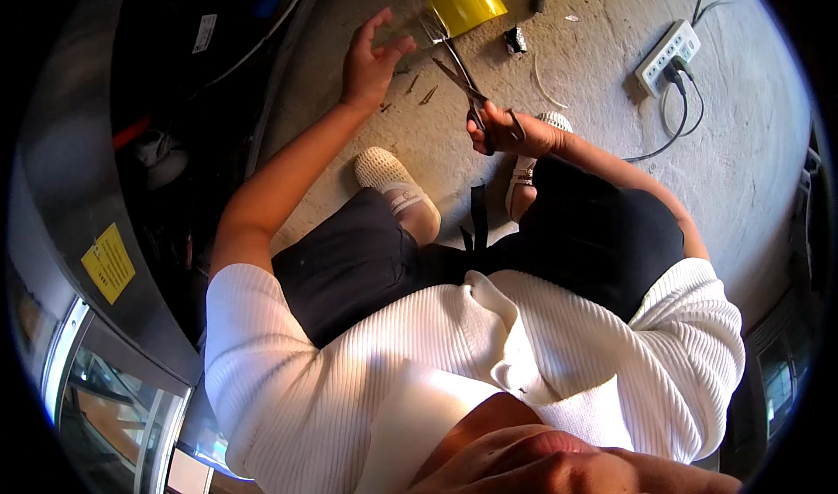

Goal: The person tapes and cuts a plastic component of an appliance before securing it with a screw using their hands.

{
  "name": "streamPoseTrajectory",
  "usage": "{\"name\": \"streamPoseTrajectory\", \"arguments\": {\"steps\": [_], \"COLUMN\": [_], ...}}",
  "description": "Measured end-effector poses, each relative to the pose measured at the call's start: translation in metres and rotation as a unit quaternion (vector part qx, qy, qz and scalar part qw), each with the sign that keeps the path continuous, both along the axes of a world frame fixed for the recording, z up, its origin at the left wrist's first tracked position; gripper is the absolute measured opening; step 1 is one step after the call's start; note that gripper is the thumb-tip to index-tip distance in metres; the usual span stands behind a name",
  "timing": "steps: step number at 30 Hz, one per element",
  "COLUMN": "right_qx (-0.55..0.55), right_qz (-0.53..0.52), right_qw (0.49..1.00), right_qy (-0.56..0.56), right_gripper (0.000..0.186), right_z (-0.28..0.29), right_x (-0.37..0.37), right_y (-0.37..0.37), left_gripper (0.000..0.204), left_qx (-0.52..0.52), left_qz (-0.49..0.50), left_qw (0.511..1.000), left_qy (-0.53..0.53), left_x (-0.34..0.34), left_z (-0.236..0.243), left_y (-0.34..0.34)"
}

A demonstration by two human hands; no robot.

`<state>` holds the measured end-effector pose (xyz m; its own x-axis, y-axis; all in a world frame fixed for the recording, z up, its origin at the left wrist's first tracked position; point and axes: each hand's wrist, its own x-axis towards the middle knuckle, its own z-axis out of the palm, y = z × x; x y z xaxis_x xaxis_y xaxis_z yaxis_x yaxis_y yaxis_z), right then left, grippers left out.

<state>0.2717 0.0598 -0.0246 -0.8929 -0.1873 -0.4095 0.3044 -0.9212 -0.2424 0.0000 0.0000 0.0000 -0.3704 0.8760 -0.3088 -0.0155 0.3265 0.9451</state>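
Note:
My right hand (509, 132) grips the handles of a pair of dark scissors (460, 77), whose blades are parted and point up toward a yellow roll of tape (464, 2). A clear strip of tape (417, 33) stretches from the roll to my left hand (369, 59), which pinches its end with the other fingers spread. The blades close around that strip near the roll. Both hands hover over a grey concrete floor (602, 84).
A white power strip (668, 56) with dark cables lies at the upper right. Small screws (421, 88) and a small dark object (515, 40) lie on the floor. A dark machine body (131, 145) with a yellow label stands along the left. My feet in white shoes (388, 173) rest below the hands.

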Motion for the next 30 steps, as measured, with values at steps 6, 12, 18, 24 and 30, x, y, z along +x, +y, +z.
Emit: {"name": "streamPoseTrajectory", "arguments": {"steps": [6,12,18,24,30], "right_qx": [-0.016,0.050,0.067,0.069,0.090], "right_qz": [-0.033,-0.047,-0.038,-0.058,-0.063], "right_qw": [0.999,0.995,0.994,0.992,0.988], "right_qy": [-0.027,-0.073,-0.079,-0.088,-0.105], "right_gripper": [0.037,0.047,0.045,0.043,0.041], "right_z": [0.021,0.032,0.029,0.029,0.025], "right_x": [-0.027,-0.047,-0.054,-0.058,-0.059], "right_y": [0.002,0.006,0.007,0.005,0.005], "left_gripper": [0.061,0.060,0.059,0.059,0.059], "left_qx": [-0.015,-0.016,-0.020,-0.009,-0.023], "left_qz": [0.008,0.022,0.012,0.017,0.018], "left_qw": [1.000,1.000,0.999,1.000,0.999], "left_qy": [-0.016,-0.016,0.022,0.001,0.015], "left_x": [0.011,0.010,0.008,0.006,0.008], "left_z": [0.005,0.005,0.009,0.002,0.005], "left_y": [-0.009,-0.006,-0.004,-0.004,-0.004]}}
